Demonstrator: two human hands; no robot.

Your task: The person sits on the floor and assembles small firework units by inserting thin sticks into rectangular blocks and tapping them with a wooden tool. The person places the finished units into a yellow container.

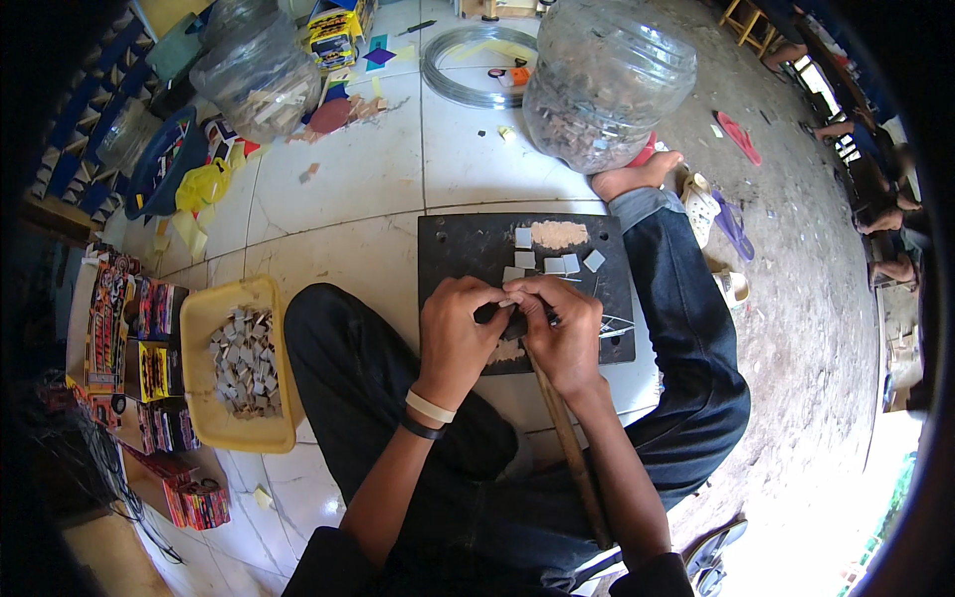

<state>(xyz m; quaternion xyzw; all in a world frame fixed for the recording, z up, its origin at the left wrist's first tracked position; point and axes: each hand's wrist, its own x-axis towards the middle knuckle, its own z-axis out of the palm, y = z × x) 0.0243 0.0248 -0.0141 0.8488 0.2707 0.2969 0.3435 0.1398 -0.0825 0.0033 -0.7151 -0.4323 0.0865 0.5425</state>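
Over a black board (453, 249), my left hand (456, 333) and my right hand (565, 333) meet fingertip to fingertip. Both pinch a small pale piece (508, 301), mostly covered by the fingers. A wooden handle (562, 438) slants from beneath my right hand down to my lap; what its upper end carries is hidden. Several small grey squares (524, 238) lie on the board beyond my fingers, beside a worn tan patch (559, 235). Thin metal wires (617, 326) rest at the board's right side, near my right hand.
A yellow tray (189, 328) full of small grey-and-tan squares stands left of my knee. Colourful boxes (156, 368) are stacked farther left. Ahead are a wire coil (438, 85) and two large clear plastic containers (607, 75) (261, 85). Footwear (734, 224) lies at right; other people sit beyond.
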